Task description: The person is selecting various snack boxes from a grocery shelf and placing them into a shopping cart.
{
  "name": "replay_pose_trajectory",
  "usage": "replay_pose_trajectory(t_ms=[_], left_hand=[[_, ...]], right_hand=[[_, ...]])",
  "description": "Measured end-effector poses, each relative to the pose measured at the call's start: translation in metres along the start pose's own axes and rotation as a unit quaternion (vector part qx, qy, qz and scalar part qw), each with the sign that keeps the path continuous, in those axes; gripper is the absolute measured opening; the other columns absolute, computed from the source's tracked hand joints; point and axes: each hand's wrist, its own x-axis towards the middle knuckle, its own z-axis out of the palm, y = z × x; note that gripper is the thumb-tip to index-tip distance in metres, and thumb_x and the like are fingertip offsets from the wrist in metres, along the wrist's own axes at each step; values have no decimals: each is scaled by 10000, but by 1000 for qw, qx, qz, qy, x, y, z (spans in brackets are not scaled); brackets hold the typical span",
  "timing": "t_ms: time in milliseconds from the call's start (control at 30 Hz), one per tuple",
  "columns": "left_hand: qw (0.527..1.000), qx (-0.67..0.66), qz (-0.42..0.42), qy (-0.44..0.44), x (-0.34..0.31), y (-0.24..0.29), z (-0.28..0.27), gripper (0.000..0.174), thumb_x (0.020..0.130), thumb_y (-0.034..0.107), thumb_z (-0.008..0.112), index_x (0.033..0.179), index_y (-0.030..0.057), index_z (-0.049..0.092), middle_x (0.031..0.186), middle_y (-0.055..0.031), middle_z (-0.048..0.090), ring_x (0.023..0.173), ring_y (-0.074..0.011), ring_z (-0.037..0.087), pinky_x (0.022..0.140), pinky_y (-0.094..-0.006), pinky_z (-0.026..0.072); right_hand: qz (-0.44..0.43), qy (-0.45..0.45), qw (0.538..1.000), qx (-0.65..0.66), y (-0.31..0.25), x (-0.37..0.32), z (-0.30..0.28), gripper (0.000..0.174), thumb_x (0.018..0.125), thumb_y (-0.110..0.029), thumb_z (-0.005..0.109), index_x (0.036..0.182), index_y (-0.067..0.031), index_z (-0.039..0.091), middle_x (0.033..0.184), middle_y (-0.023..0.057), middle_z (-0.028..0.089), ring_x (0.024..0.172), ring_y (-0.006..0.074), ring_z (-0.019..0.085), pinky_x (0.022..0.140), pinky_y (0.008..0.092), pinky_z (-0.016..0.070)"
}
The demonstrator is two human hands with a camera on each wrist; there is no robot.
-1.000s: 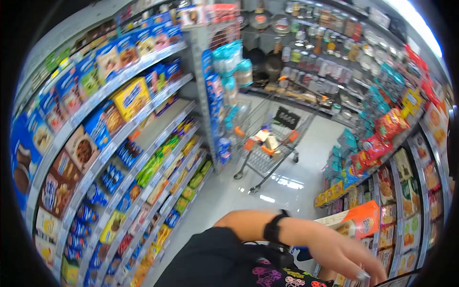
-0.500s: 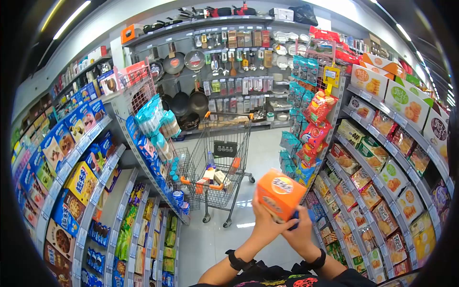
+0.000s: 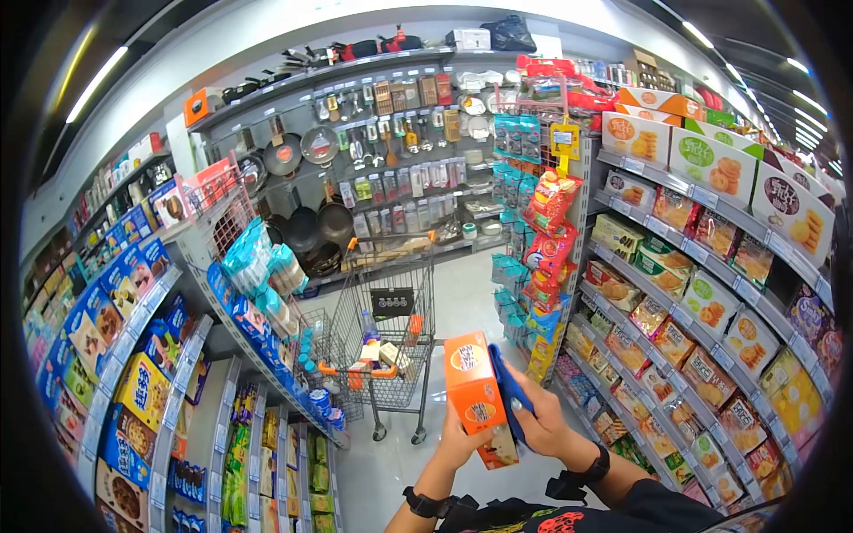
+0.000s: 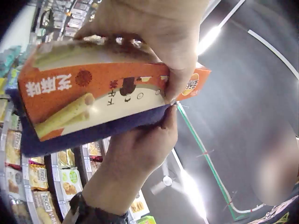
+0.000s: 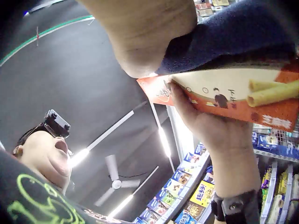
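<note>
An orange box (image 3: 473, 380) with pictures of rolled biscuits is held upright in front of the body. The left hand (image 3: 460, 437) grips its lower left side, with the thumb along one face in the left wrist view. A dark blue cloth-like item (image 3: 508, 391) lies flat against the box's right side. Pressing that blue item to the box is the right hand (image 3: 544, 425), its fingers over the item. In the left wrist view the box (image 4: 93, 88) shows its printed side above the blue item (image 4: 93, 135).
A shopping cart (image 3: 384, 320) with several items inside stands ahead in the aisle. Snack shelves (image 3: 693, 258) line the right, more packed shelves (image 3: 133, 355) the left. Hanging snack bags (image 3: 553, 204) flank the cart's right; pans (image 3: 302, 226) hang at the back.
The view has swung up and then right. Both hands have come together on the box, which has turned more upright, and the blue item now lies along its right side.
</note>
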Motion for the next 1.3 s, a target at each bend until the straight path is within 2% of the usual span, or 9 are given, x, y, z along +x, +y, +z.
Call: replay_pose_trajectory(t_ms=[133,167,400,467,533,667,767,1000,1300], left_hand=[[994,-107,-14,-8,-12,-13,7,679,660,101,737,1244,42,395,1156,-68,524,1056,-188,520,916,-345,427],[990,-139,10,18,-14,-13,9,703,646,82,752,1246,37,390,1167,-74,522,1064,-211,527,928,-357,426],[992,-56,117,-6,-21,10,-14,749,629,89,781,1255,11,376,1191,-108,517,1062,-234,528,927,-368,422],[942,189,256,-110,-13,4,-27,762,636,133,788,1263,3,376,1197,-110,511,1076,-230,514,923,-373,415],[977,117,163,-74,-17,25,-4,753,650,169,785,1263,5,380,1203,-111,505,1090,-223,502,925,-374,410],[987,86,118,-64,-18,26,5,728,673,199,773,1258,9,385,1203,-109,500,1096,-224,496,922,-374,411],[999,40,32,-18,-20,27,10,661,680,200,763,1236,61,431,1202,-90,513,1103,-219,498,949,-370,388],[994,59,67,-58,-18,6,-2,638,627,61,779,1177,10,462,1017,-84,609,912,-191,601,815,-310,484],[980,-198,-1,36,-46,-44,-26,807,618,196,813,1269,29,365,1222,-88,490,1117,-203,488,924,-361,419]], right_hand=[[-54,16,994,-91,-1,8,1,464,853,-76,403,1293,57,343,1276,249,429,1180,319,453,987,351,325],[-63,10,994,-89,7,5,4,462,863,-87,425,1295,47,330,1293,245,405,1165,391,432,981,386,334],[173,-18,969,178,73,-44,30,442,910,-121,382,1333,-11,322,1282,154,458,1154,265,477,969,324,352],[285,47,893,346,75,-49,33,384,932,-131,373,1295,-4,374,1217,122,503,1101,213,512,943,330,396],[378,94,755,527,78,-50,34,350,937,-139,374,1255,3,415,1187,129,517,1076,214,530,930,348,422],[414,62,678,605,95,-59,27,328,926,-141,391,1206,24,437,1164,150,541,1042,238,557,926,390,438],[449,10,656,606,96,-69,24,298,922,-146,413,1151,34,477,1095,159,575,965,240,594,870,394,478],[483,-20,667,567,113,-95,22,277,919,-155,445,1077,59,523,1009,143,610,858,223,629,764,344,528],[534,0,630,564,103,-87,61,605,899,-499,370,1326,-72,340,1294,155,443,1147,310,471,943,478,387]])
